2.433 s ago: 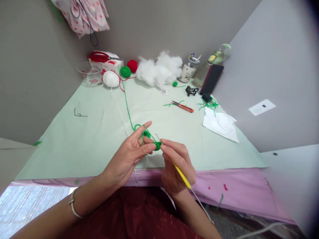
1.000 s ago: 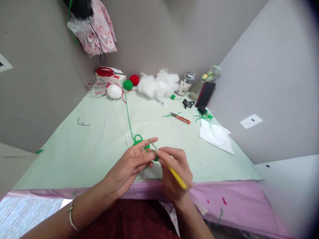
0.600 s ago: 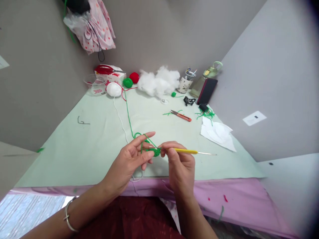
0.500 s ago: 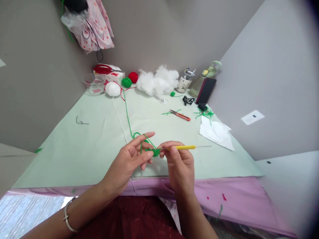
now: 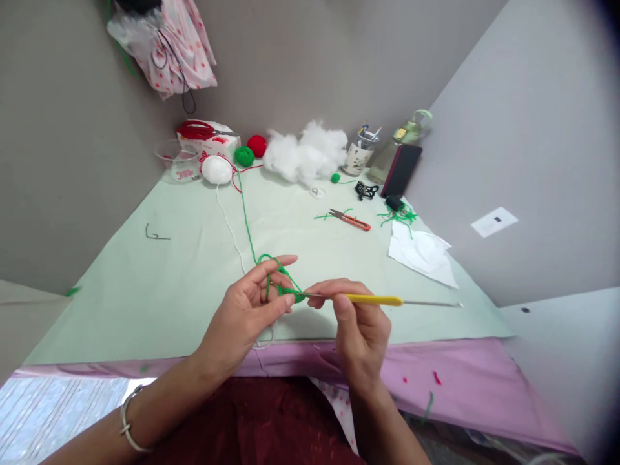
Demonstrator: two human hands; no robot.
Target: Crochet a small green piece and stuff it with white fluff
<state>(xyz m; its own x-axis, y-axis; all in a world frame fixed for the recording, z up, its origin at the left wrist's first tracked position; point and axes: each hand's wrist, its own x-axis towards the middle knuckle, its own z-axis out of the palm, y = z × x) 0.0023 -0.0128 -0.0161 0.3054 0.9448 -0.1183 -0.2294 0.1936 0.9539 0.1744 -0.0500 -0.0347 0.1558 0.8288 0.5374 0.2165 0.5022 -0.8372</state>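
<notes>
From my end I see a slim bracelet [image 5: 124, 423] around the left forearm [image 5: 179, 391], pale and silvery, its rounded band marked by a small crosswise bump on the outer side. The left hand [image 5: 252, 303] and the right hand [image 5: 362, 323] are bare, and so is the right forearm [image 5: 385, 420] down to the edge of my view. Between the arms I get the front of a dark red garment [image 5: 252, 416], deep maroon, softly creased, with a few faint paler marks low down. Next to it, toward the right arm, I make out white fabric [image 5: 343, 405] with pinkish-red dots; I can't tell whether it is worn.
</notes>
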